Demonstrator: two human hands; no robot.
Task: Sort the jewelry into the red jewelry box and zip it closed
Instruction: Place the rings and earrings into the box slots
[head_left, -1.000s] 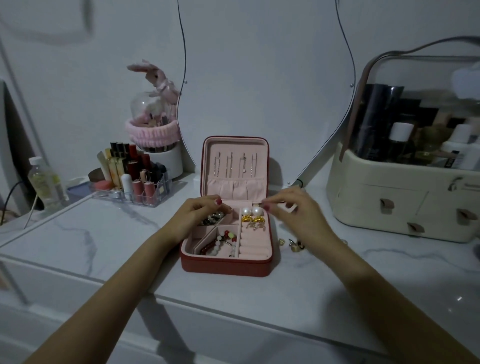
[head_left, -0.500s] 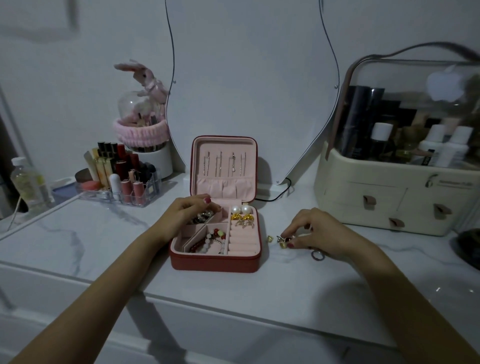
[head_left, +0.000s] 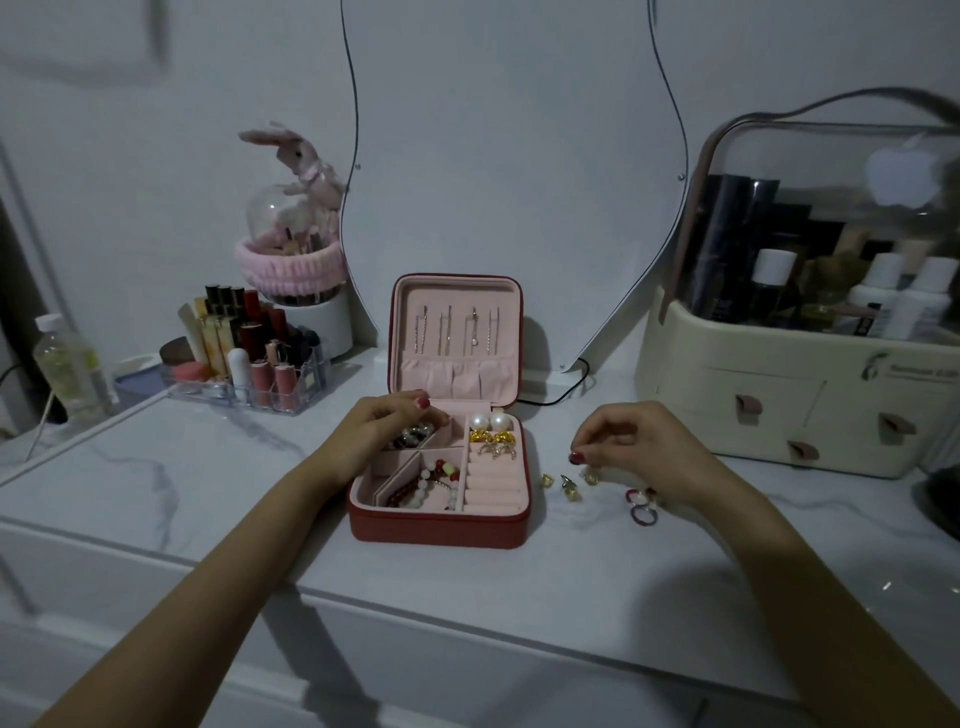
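Red jewelry box (head_left: 439, 529) lies open, lid upright; small gold pieces (head_left: 569, 483) lie just right.

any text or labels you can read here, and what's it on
Cream cosmetics organizer: a small logo and a line of print on its front, too blurred to read.
Lipsticks, plastic bottle and bottles inside the organizer: no legible labels.
Red jewelry box: no text visible.
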